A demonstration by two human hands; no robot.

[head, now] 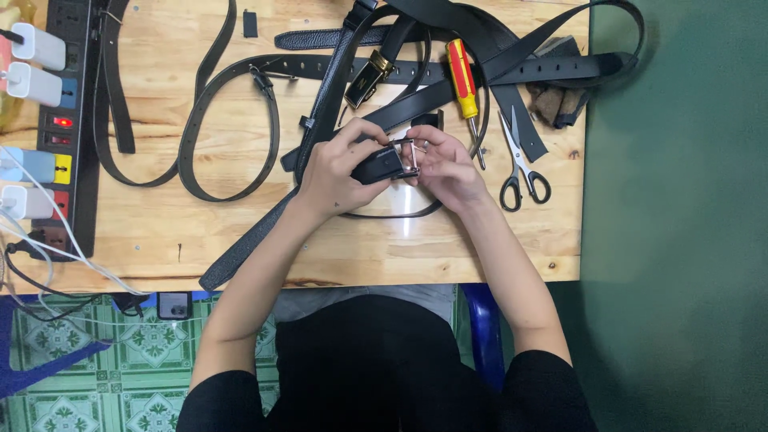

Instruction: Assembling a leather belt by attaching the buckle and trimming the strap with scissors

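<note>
Pale wooden worktop (200, 232) under even light.
Right of the worktop, plain dark green floor (680, 200); below its near edge, green patterned floor tiles (152, 344) and a blue chair leg (482, 320); along its left edge, a black power strip (68, 120) with white chargers (36, 64) plugged in, red switch lit.
</note>
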